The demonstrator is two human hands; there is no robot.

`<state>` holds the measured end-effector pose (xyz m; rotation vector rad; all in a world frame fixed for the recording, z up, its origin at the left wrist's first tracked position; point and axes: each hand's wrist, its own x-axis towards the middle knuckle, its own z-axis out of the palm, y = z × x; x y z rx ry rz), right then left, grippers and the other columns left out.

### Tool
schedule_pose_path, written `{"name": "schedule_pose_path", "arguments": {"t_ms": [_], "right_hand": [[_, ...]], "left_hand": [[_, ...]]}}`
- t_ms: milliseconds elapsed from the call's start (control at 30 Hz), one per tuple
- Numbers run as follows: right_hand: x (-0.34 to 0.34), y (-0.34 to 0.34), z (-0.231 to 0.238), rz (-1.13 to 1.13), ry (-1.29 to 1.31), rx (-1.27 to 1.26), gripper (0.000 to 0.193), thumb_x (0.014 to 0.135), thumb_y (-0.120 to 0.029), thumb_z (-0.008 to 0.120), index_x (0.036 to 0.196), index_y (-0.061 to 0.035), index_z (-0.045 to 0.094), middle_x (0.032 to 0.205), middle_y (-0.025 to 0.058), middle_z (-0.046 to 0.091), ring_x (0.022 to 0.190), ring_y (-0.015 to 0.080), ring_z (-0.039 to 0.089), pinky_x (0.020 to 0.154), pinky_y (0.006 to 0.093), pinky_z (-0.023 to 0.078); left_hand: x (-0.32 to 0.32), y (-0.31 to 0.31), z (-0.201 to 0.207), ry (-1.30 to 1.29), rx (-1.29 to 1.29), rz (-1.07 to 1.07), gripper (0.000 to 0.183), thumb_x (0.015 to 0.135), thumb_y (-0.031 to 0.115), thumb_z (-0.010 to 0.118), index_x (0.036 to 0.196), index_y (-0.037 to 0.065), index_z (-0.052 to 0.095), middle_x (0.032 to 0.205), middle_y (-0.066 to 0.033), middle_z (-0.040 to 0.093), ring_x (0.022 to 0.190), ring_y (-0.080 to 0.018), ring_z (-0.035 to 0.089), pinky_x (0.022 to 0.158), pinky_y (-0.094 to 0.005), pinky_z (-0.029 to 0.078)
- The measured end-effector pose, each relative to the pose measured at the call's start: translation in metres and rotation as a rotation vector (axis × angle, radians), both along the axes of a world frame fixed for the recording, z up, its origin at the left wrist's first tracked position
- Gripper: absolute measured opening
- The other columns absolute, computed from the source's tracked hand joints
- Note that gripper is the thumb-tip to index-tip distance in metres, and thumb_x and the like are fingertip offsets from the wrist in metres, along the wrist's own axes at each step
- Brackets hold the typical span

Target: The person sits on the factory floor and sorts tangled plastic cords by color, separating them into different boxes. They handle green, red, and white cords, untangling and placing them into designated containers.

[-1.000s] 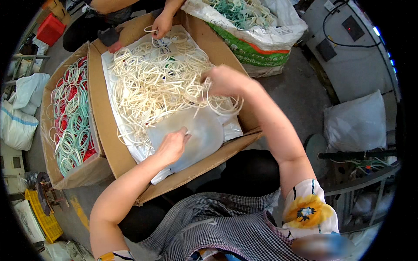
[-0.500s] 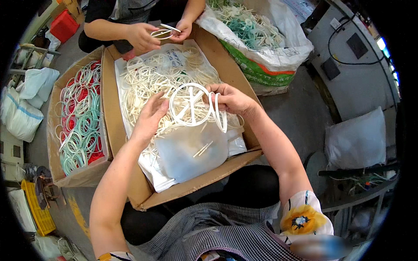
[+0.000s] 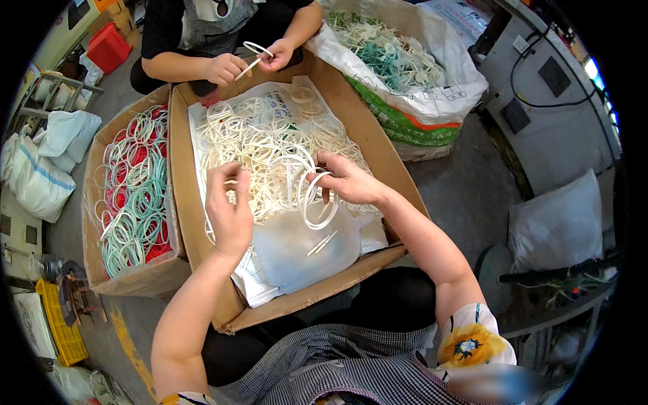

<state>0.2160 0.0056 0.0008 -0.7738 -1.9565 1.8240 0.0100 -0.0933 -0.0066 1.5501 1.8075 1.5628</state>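
My right hand (image 3: 347,181) pinches thin white plastic rings (image 3: 305,202) that hang overlapping from its fingers, above the cardboard box (image 3: 405,179). To its left, my left hand (image 3: 231,210) is raised over the box's left part. Its fingers are bent, thumb apart, with nothing visible between them. A white curved strip (image 3: 210,233) shows beside that hand; whether they touch cannot be made out. Beneath both hands lies a tangled heap of off-white rings and strips (image 3: 253,138). A translucent plastic sheet-like piece (image 3: 297,253) lies nearer me, with short white sticks (image 3: 322,243) on it.
Across the box, another person's hands (image 3: 250,64) hold a white ring. A box of green, white and red rings (image 3: 138,196) stands at left. At the far right is a woven sack (image 3: 418,115) of plastic scraps. A grey cabinet (image 3: 540,88) stands at right.
The rings in my right hand have turned and dropped lower; the crossbarred ring no longer shows clearly. My left hand has moved away from them with its fingers more bent. The view has shifted slightly.
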Motion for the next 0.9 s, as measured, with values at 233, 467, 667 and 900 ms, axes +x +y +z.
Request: {"name": "schedule_pose_path", "arguments": {"t_ms": [233, 467, 667, 900], "right_hand": [[-0.005, -0.006, -0.001, 0.071, 0.073, 0.04, 0.027, 0.088, -0.025, 0.056, 0.101, -0.0015, 0.052, 0.079, -0.0007, 0.05, 0.069, 0.0072, 0.045, 0.061, 0.0211, 0.038], [-0.003, -0.008, 0.004, 0.005, 0.164, -0.169, 0.025, 0.089, -0.028, 0.054, 0.097, -0.0047, 0.053, 0.074, -0.0043, 0.047, 0.062, 0.0038, 0.041, 0.052, 0.0186, 0.032], [-0.01, -0.008, 0.002, 0.0, 0.177, -0.14, 0.024, 0.088, -0.027, 0.053, 0.096, -0.0048, 0.054, 0.072, -0.005, 0.048, 0.059, 0.0036, 0.041, 0.051, 0.0184, 0.032], [-0.006, 0.0, -0.023, -0.214, 0.234, -0.113, 0.021, 0.086, -0.02, 0.049, 0.093, -0.001, 0.054, 0.072, 0.0011, 0.052, 0.063, 0.0091, 0.047, 0.056, 0.0224, 0.038]], "left_hand": [[0.025, 0.002, 0.006, 0.183, -0.079, -0.257, 0.032, 0.077, 0.011, 0.069, 0.103, -0.004, 0.055, 0.098, -0.0167, 0.061, 0.092, -0.0272, 0.062, 0.079, -0.033, 0.048], [0.019, 0.006, 0.005, -0.05, -0.203, -0.244, 0.041, 0.077, 0.005, 0.067, 0.111, 0.0, 0.045, 0.075, -0.01, 0.062, 0.073, -0.0177, 0.062, 0.068, -0.0297, 0.049], [0.031, 0.002, -0.001, -0.178, -0.177, -0.228, 0.024, 0.079, 0.007, 0.066, 0.097, -0.002, 0.053, 0.075, -0.0086, 0.062, 0.072, -0.0156, 0.061, 0.067, -0.0283, 0.048], [0.019, 0.005, -0.001, -0.41, -0.11, -0.174, 0.009, 0.092, 0.009, 0.052, 0.093, 0.002, 0.056, 0.088, -0.0073, 0.065, 0.084, -0.012, 0.06, 0.075, -0.0257, 0.047]]}}
